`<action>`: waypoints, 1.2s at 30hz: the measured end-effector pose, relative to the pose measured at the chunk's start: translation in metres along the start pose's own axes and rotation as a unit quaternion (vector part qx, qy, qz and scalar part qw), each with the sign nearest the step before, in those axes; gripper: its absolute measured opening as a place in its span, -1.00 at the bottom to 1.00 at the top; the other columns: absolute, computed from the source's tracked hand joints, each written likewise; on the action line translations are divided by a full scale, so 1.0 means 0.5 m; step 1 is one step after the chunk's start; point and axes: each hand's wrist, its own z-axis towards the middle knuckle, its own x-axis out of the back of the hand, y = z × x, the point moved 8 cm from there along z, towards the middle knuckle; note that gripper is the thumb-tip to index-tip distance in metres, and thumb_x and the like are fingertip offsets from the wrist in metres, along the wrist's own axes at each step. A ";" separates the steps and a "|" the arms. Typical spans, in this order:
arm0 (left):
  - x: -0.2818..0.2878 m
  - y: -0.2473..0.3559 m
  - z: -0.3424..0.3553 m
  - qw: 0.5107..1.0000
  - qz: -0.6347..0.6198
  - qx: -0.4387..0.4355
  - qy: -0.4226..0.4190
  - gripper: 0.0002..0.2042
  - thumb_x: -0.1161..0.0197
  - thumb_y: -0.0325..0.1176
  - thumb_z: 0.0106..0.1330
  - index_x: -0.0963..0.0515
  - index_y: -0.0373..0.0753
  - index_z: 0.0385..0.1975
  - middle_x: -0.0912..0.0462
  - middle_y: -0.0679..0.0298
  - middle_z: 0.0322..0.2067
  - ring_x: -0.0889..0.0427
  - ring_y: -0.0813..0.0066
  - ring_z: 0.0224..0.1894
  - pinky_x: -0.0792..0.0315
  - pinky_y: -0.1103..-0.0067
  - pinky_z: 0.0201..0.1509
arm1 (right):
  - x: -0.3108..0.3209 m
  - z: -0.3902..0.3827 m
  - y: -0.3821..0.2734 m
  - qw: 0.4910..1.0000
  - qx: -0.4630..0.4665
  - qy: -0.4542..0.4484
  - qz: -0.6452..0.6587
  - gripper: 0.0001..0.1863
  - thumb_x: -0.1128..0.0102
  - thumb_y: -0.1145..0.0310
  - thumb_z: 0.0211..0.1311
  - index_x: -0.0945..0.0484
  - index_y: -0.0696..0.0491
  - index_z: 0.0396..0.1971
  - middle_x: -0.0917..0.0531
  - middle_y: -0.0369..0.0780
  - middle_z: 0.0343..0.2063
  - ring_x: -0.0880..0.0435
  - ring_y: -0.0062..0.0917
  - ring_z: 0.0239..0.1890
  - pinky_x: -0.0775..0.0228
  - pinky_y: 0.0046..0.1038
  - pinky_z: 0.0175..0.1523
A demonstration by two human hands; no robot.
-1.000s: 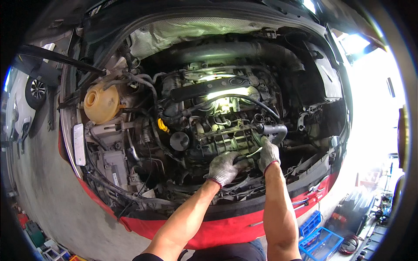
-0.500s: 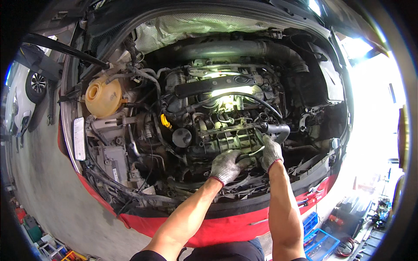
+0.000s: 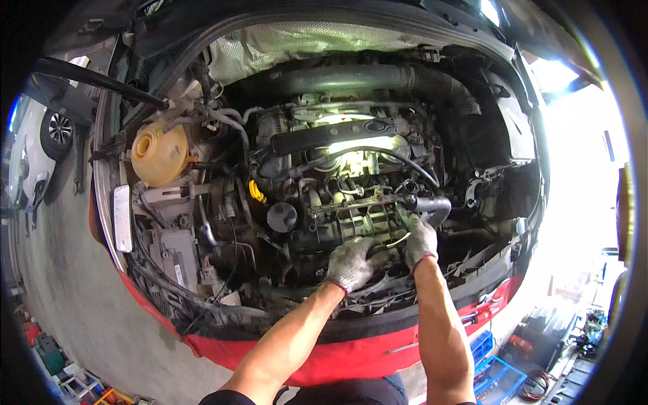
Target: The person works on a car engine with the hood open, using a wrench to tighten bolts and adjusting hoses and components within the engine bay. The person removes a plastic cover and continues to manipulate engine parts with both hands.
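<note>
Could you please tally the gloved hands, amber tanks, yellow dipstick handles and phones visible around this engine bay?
Gloved hands: 2 (left hand, right hand)
Amber tank: 1
Yellow dipstick handle: 1
Phone: 1
Total: 5

A fisheye camera looks down from the person's head — near above the engine [image 3: 351, 179].

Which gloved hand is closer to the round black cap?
The left hand, lying below and right of the round black cap; the right hand is farther off, by the bent dark hose.
</note>
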 end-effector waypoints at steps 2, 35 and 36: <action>0.020 -0.037 -0.010 0.999 0.022 0.006 0.028 -0.53 -0.35 0.07 0.32 -0.65 -0.16 0.05 -0.72 0.02 -0.09 -0.69 -0.02 0.01 -0.55 0.20 0.07 | -0.086 -0.105 -0.136 0.909 0.205 0.028 -0.363 -0.64 -0.24 0.12 0.31 -0.60 0.07 -0.07 -0.74 0.00 -0.21 -0.73 -0.25 -0.23 -0.58 -0.21 -0.09; 0.009 -0.034 -0.005 1.000 0.007 -0.006 0.027 -0.57 -0.36 0.00 0.32 -0.66 -0.17 0.02 -0.73 0.03 -0.11 -0.70 -0.02 -0.02 -0.55 0.21 0.06 | -0.061 -0.097 -0.117 0.911 0.155 0.104 -0.368 -0.42 -0.29 0.02 0.27 -0.56 0.17 0.11 -0.72 -0.02 -0.18 -0.72 -0.20 -0.11 -0.55 -0.11 0.02; 0.009 -0.030 -0.003 1.000 0.004 -0.009 0.029 -0.57 -0.36 0.00 0.32 -0.66 -0.17 0.02 -0.73 0.03 -0.11 -0.70 -0.02 -0.02 -0.56 0.21 0.06 | -0.039 -0.070 -0.073 0.961 0.005 0.024 -0.274 -0.33 -0.23 -0.05 0.34 -0.54 0.30 0.12 -0.73 -0.06 -0.25 -0.73 -0.36 -0.22 -0.57 -0.21 -0.05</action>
